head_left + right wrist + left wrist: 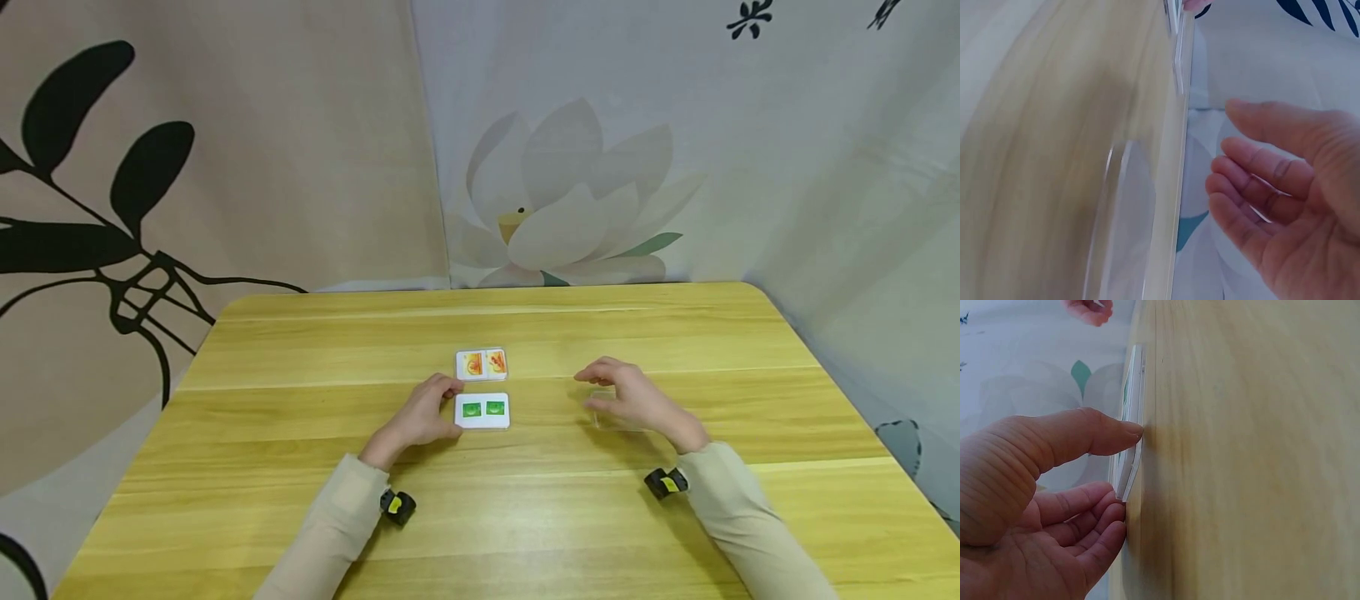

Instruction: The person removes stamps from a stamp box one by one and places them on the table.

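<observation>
The white tile with two green pictures point(482, 411) was on the wooden bench point(525, 525), right by the person's left hand point(422, 414). That hand's grip was on the left end of the tile, with the thumb on the near edge and the fingers by the far corner. Just behind it lay a white tile with two orange pictures point(471, 365), with a small gap between the two.

The right hand point(633, 397) was well apart from the left one, with its fingers a bit bent and its grip let go, holding nothing. A see-through piece point(1129, 231) lay on the bench close by that hand. Both arms had pale sleeves point(330, 521). Past the bench hung a cloth with a big pale flower point(562, 221) on it.
</observation>
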`<state>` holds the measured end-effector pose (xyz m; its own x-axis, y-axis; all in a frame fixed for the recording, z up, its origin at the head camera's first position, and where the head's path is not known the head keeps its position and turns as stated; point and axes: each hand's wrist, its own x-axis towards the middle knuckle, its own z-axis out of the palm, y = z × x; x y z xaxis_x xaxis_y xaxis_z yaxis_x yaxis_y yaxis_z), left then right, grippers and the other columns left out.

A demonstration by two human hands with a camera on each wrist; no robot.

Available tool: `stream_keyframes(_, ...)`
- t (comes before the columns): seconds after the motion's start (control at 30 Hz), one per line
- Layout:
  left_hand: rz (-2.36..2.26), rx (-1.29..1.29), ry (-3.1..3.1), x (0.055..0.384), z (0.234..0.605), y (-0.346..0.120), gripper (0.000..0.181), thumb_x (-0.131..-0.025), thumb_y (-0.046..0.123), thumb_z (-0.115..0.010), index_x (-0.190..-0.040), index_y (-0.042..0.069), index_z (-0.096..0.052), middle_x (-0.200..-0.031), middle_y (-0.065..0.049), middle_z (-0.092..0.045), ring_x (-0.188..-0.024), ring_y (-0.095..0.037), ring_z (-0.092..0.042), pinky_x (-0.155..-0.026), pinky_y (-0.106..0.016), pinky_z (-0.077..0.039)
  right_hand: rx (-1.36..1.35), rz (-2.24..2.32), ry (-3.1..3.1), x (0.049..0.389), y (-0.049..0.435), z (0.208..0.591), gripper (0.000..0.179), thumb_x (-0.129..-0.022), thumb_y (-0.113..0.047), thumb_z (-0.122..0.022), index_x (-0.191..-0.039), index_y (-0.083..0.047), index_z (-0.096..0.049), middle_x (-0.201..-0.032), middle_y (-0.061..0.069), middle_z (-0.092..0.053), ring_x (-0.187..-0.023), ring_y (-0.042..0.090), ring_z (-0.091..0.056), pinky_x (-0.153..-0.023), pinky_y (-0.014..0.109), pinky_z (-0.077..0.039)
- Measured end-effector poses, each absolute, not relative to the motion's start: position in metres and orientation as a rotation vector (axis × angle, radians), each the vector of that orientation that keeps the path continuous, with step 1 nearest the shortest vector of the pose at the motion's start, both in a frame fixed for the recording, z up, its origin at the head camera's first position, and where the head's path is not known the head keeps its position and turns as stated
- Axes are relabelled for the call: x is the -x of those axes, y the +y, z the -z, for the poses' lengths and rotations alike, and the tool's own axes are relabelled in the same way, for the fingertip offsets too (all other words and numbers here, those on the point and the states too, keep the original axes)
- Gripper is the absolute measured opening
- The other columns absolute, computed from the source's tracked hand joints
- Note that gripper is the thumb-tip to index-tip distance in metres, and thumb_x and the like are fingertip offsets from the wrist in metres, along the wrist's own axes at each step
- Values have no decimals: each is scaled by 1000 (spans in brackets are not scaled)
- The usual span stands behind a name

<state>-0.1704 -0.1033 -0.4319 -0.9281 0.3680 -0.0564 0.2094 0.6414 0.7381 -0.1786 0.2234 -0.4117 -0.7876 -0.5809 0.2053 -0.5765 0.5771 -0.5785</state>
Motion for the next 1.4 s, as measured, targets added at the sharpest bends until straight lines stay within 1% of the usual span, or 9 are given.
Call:
stream_keyframes(0.23,-1145,-477,2669,171,433,-103,59,-63,-5,-79,-118,-6,-55,-109,-11,-54,-101,-27,-49,-91,-39,-43,1052,1020,2759,183,204,412,29,-80,-1,-70,-108,6,-63,-103,16,-62,-91,32,-58,-81,43,-51)
stream_keyframes(0.77,-1148,-474,2668,170,433,-103,60,-64,-5,-79,-118,-7,-55,-109,-11,-54,-101,-27,-49,-92,-39,-43,1088,1005,2702,188,168,409,29,-81,-2,-70,-108,5,-64,-103,13,-63,-92,30,-59,-81,38,-51)
stream_keyframes(1.03,-1144,-456,2667,171,433,-103,60,-64,-4,-79,-119,-5,-55,-109,-9,-54,-102,-26,-49,-92,-38,-43,1116,1030,2651,189,155,413,27,-82,-2,-69,-107,7,-63,-102,17,-63,-92,31,-59,-82,39,-52)
stream_keyframes(1.4,-1137,-471,2676,171,433,-102,60,-64,-3,-80,-118,-5,-55,-109,-10,-54,-102,-26,-49,-92,-38,-43,1054,1079,2639,191,132,416,20,-81,1,-68,-101,6,-66,-97,13,-64,-87,27,-61,-78,36,-53)
